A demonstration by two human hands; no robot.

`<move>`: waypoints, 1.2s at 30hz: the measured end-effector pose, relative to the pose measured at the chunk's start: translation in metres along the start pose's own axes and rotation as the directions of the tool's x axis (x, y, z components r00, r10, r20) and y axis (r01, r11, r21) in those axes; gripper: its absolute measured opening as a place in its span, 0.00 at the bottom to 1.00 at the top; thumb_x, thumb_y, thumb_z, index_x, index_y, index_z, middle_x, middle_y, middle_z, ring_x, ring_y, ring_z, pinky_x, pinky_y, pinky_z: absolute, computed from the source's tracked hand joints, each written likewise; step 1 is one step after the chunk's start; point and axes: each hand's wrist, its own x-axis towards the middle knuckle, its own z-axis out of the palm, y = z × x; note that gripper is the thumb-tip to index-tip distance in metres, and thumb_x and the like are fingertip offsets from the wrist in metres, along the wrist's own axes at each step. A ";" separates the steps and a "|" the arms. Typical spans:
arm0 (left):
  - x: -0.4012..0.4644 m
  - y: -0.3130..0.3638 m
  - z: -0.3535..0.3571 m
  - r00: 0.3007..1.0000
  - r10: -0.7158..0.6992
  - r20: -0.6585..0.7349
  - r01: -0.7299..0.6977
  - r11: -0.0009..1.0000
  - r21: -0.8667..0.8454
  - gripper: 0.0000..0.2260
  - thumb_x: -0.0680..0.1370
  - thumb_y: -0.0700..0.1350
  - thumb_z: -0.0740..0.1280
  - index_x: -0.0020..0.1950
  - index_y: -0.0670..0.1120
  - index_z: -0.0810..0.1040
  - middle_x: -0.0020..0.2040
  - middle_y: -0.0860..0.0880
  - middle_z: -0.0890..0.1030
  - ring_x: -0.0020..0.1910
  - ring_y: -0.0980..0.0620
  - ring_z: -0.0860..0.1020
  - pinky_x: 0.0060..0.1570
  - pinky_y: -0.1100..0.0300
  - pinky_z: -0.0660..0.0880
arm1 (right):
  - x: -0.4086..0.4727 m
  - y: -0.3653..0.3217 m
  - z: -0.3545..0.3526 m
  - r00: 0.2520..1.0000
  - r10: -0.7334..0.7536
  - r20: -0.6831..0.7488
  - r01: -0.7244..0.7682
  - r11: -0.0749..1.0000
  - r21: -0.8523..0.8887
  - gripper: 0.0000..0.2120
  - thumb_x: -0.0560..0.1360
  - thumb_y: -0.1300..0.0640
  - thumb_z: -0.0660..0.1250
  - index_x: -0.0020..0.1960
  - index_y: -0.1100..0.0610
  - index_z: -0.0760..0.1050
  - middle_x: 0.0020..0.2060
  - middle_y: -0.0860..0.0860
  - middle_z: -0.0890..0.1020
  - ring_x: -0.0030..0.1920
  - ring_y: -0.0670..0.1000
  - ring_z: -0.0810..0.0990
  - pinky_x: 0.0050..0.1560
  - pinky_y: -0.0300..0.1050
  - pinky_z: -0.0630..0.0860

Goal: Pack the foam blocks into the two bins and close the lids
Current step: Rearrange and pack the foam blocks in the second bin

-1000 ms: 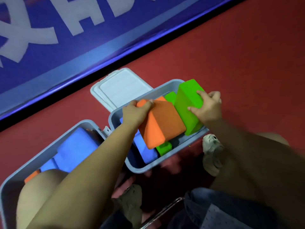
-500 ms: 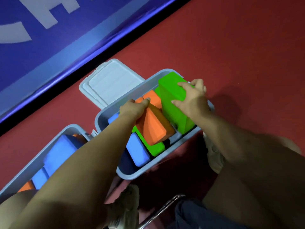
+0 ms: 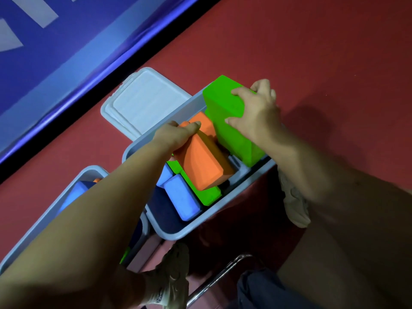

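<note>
Right hand (image 3: 256, 114) curled over the top end of the big green block (image 3: 229, 121), thumb on its near face, fingers over the far edge; block stands tilted in the right end of the right bin (image 3: 214, 217). Left hand (image 3: 176, 136) grips the top of the orange block (image 3: 200, 163), which leans inside the same bin, on a flat green block (image 3: 207, 195), beside a blue block (image 3: 182, 199). Open lid (image 3: 145, 103) lies behind the bin. Left bin (image 3: 73, 186) just left of it, blue foam inside.

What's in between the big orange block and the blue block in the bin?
In the head view, a flat green block lies between the orange block and the blue block, partly under the orange one.
</note>
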 end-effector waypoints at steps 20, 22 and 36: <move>0.038 -0.039 0.067 0.998 -0.067 0.018 0.062 0.978 0.198 0.35 0.70 0.72 0.60 0.64 0.45 0.70 0.62 0.42 0.73 0.52 0.41 0.76 0.44 0.48 0.81 | -0.001 -0.002 -0.013 0.998 -0.016 0.063 0.014 0.999 0.032 0.30 0.64 0.47 0.77 0.64 0.45 0.73 0.60 0.54 0.66 0.59 0.56 0.68 0.56 0.49 0.73; 0.048 -0.045 0.078 0.998 -0.061 -0.022 0.064 0.976 0.208 0.38 0.67 0.74 0.58 0.64 0.45 0.70 0.61 0.40 0.74 0.55 0.39 0.77 0.52 0.46 0.79 | -0.001 0.000 -0.012 0.996 -0.028 0.084 0.026 0.999 0.031 0.30 0.64 0.47 0.77 0.65 0.45 0.73 0.60 0.54 0.66 0.59 0.56 0.68 0.56 0.49 0.73; 0.029 -0.109 0.139 0.909 0.329 0.256 -0.413 0.629 0.658 0.32 0.76 0.45 0.62 0.77 0.55 0.54 0.79 0.51 0.49 0.77 0.46 0.50 0.72 0.44 0.54 | 0.004 0.003 0.002 0.990 -0.051 0.130 0.048 0.998 0.030 0.31 0.65 0.48 0.77 0.65 0.47 0.72 0.60 0.55 0.66 0.60 0.58 0.67 0.59 0.52 0.72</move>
